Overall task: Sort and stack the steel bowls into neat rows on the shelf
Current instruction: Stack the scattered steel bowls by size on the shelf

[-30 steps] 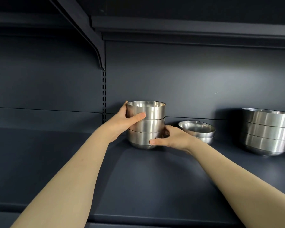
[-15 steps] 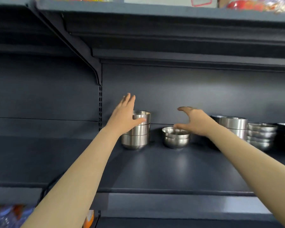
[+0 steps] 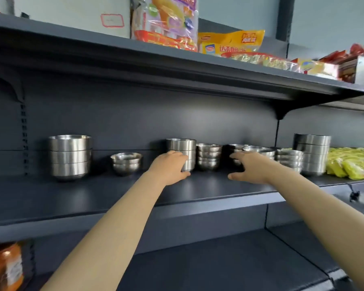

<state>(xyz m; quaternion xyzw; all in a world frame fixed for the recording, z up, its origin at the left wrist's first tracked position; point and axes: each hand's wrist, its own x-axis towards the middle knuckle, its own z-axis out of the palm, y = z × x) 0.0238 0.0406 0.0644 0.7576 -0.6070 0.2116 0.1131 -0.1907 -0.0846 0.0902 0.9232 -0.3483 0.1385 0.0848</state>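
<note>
Both hands are spread, holding nothing. The left hand flanks the tall stack of steel bowls on the shelf, perhaps touching it; blur hides contact. The right hand nears the low bowl stacks, likely to gather matching sizes.

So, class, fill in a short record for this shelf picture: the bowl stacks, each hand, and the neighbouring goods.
Shelf: dark shelf with steel bowls along the back
Far left: three-bowl stack
Beside it: small bowl pair
Left hand: open, at the middle stack, contact unclear
Right hand: open, in front of low stacks
Far right: yellow packets
</note>
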